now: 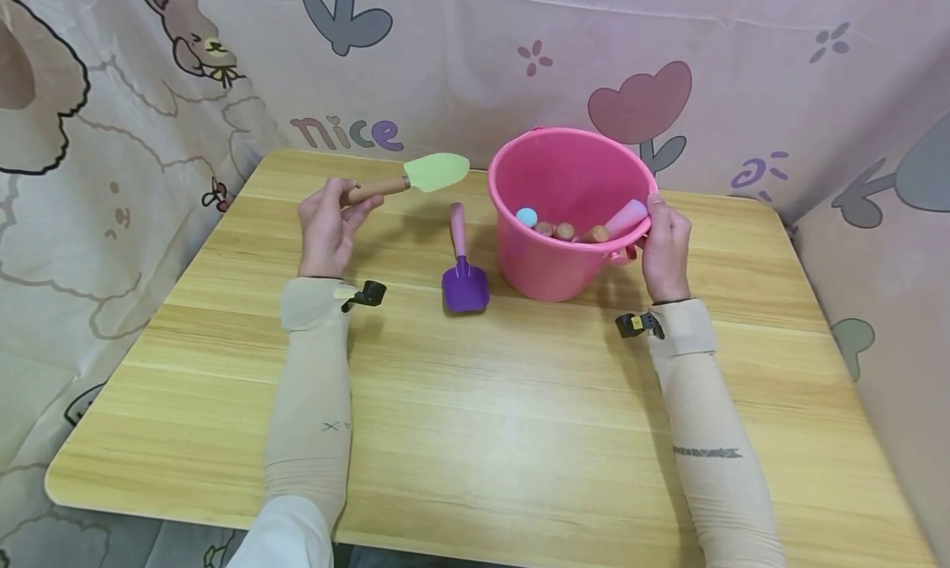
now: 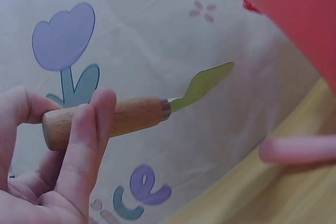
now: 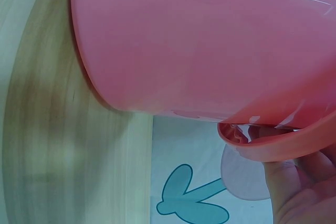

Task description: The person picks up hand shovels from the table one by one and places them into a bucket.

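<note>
My left hand (image 1: 329,228) holds a small garden trowel (image 1: 436,172) by its wooden handle, its pale green blade pointing right above the table. In the left wrist view, thumb and fingers (image 2: 79,145) pinch that handle. My right hand (image 1: 666,249) grips the rim of a pink bucket (image 1: 545,267) on its right side. Inside the bucket show a light blue ball-like tip (image 1: 527,216), several wooden handle ends (image 1: 565,232) and a pinkish-purple handle (image 1: 627,218); their lower parts are hidden. A purple toy shovel (image 1: 465,288) with a pink handle lies between left hand and bucket.
The wooden table (image 1: 475,436) has rounded corners. Behind it and along its sides hangs a patterned cloth (image 1: 460,65). The bucket stands near the table's back edge. A small black camera sits on each wrist.
</note>
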### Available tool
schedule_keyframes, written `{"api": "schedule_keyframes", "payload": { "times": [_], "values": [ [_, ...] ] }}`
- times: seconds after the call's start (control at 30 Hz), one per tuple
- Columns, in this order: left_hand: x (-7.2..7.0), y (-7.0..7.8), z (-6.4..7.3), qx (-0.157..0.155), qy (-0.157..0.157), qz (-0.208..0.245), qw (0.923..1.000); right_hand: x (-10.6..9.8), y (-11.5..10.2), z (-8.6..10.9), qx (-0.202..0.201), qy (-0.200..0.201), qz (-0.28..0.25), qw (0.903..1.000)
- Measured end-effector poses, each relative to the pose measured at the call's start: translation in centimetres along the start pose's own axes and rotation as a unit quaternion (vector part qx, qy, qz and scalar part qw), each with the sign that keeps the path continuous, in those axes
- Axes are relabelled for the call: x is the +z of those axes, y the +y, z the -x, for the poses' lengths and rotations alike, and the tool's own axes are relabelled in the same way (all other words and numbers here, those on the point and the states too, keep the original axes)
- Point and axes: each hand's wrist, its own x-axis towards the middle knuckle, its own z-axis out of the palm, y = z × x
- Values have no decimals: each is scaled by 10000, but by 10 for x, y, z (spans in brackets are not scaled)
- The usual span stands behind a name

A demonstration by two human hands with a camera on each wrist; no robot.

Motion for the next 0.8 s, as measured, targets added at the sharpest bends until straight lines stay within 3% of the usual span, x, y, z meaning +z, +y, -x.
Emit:
{"api": "schedule_keyframes", "payload": {
  "times": [0.4,0.8],
  "values": [
    [27,7,13,222,-183,494,9984,0,0,0,-2,-38,-36,10000],
    [53,9,30,267,-447,446,9976,-1,1,0,-41,-51,73,10000]
  ]
}}
